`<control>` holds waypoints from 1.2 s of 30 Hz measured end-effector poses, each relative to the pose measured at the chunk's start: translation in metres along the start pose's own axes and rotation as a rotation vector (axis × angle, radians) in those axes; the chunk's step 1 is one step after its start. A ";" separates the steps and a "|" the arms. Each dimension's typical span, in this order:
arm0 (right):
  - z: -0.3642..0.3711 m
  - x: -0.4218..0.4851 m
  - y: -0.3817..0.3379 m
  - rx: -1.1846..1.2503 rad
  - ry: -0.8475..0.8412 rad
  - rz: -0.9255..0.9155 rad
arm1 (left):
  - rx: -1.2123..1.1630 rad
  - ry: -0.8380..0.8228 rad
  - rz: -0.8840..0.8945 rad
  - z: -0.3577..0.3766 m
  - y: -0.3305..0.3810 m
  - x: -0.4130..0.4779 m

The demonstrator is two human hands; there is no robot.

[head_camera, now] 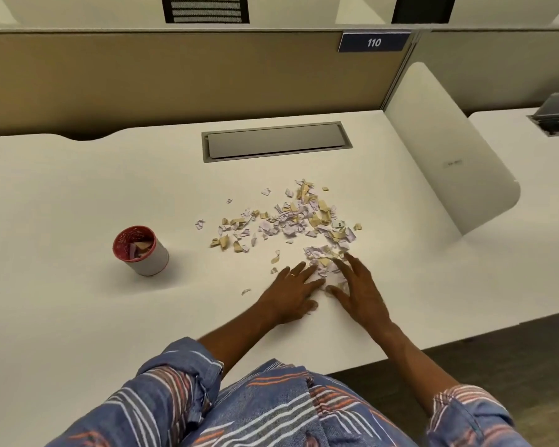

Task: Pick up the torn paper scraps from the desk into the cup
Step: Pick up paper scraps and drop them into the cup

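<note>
Paper scraps [323, 269] are best squeezed between the flat, spread left hand [291, 295] and right hand [359, 291], then lifted to the cup [139, 250] at nine o'clock.

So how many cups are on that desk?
1: a red-lined cup stands on the desk, left of the paper scraps; none seems hidden.

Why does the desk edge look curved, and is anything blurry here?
Head view: the wide-angle lens bends the desk edges; light is soft, with a faint shadow by the cup; the left hand and right hand look slightly soft; no glare.
</note>
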State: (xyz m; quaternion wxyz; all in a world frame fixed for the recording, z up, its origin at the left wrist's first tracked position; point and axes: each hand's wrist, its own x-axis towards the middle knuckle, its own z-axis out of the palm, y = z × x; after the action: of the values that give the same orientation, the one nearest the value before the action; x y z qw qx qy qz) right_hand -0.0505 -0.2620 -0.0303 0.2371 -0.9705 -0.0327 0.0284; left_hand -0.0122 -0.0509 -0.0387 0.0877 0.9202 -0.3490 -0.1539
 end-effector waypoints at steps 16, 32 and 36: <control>0.020 0.029 -0.022 -0.178 -0.118 -0.269 | -0.231 0.139 -0.118 -0.014 -0.024 -0.021; 0.018 0.047 -0.035 -0.048 -0.050 -0.213 | -0.992 0.728 -0.624 -0.022 -0.061 -0.085; 0.021 0.049 -0.053 0.182 0.003 0.032 | -1.045 0.937 -0.699 -0.044 -0.078 -0.107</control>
State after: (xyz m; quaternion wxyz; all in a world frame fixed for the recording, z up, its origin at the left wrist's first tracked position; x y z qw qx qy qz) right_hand -0.0054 -0.2016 -0.0264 0.3237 -0.9455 -0.0142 0.0336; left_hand -0.0255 0.0810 0.0053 0.5940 0.7852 0.1519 0.0873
